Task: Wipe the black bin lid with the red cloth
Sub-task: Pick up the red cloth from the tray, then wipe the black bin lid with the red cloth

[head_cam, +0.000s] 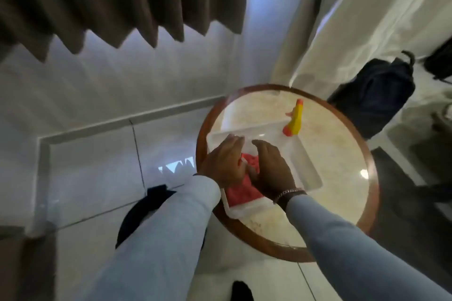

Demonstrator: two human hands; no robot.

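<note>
Both hands reach into one white tray [310,168] on the round table [342,154]. The left hand [223,162] and right hand [272,168] lie flat on the one red cloth [241,190], fingers pressed together. One yellow spray bottle [294,120] stands at the tray's far right.

I see the red cloth [241,188] crumpled in the near-left end of a white tray [310,166], partly covered from above. A black rounded shape on the floor at near left may be the bin lid [137,217]; I cannot confirm.
</note>
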